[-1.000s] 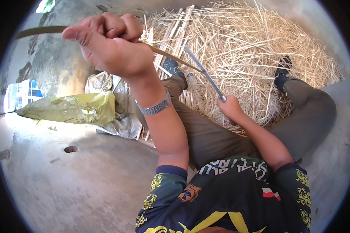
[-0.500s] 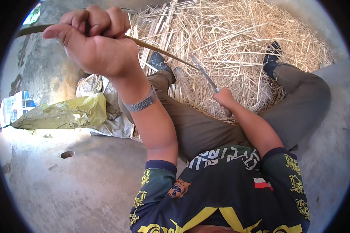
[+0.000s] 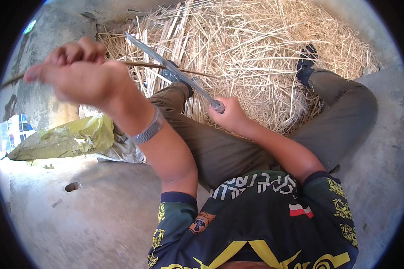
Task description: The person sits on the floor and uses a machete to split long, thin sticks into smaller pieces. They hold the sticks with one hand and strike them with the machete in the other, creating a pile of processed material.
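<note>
Concrete floor, yellow sack, straw heap behind knife

Bright light comes from the left, bleaching the concrete floor white beside the yellow plastic sack. The left hand is blurred; the straw pile looks sharper. Black, blue-fringed corners frame the curved fisheye view.

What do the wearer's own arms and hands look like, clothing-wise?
Left hand and right hand: no gloves. Silver linked band on the left wrist; nothing visible on the right one. Short left sleeve and right sleeve: dark green and navy, navy hems, yellow ornamental motifs along the outer sides. Forearms uncovered, no cables visible.
</note>
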Tool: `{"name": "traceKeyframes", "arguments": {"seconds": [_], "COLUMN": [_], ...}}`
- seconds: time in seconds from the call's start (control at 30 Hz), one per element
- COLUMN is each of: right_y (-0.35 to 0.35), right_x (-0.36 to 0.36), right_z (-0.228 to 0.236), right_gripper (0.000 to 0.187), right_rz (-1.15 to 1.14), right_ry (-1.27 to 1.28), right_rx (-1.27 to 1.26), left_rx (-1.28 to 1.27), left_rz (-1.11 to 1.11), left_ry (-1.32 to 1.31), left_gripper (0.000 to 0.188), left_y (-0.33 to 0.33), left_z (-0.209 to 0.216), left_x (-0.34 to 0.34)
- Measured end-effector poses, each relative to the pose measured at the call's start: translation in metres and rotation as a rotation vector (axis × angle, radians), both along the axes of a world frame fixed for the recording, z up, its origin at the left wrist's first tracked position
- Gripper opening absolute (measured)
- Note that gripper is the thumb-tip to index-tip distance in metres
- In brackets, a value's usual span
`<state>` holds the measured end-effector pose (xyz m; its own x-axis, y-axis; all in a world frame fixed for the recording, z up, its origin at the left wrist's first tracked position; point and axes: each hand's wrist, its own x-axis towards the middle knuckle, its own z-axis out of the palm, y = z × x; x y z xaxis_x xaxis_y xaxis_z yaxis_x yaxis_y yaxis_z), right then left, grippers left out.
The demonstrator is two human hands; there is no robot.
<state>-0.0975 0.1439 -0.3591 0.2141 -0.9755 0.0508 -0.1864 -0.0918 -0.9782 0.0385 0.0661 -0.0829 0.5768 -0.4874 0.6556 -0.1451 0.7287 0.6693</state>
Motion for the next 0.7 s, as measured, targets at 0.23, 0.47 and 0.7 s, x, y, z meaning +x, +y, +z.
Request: {"name": "traceKeyframes", "arguments": {"seconds": [0.23, 0.47, 0.7], "right_y": [0.002, 0.003, -0.044], "right_x": [0.001, 0.001, -0.054], "right_z": [-0.013, 0.083, 0.017], "right_gripper": [0.023, 0.020, 0.017], "right_rz": [-0.052, -0.111, -0.230], "right_ry": [0.068, 0.037, 0.191], "right_rx": [-0.091, -0.449, 0.335], "left_rx": [-0.131, -0.311, -0.394], "left_rz": [0.137, -0.029, -0.439], "left_ry": [0.104, 0.190, 0.105], "left_gripper": [0.058, 0.057, 0.057], "left_y": [0.043, 0.076, 0.155], "left_z": [0.033, 0.043, 0.058], "left_x": [0.019, 0.051, 0.043]}}
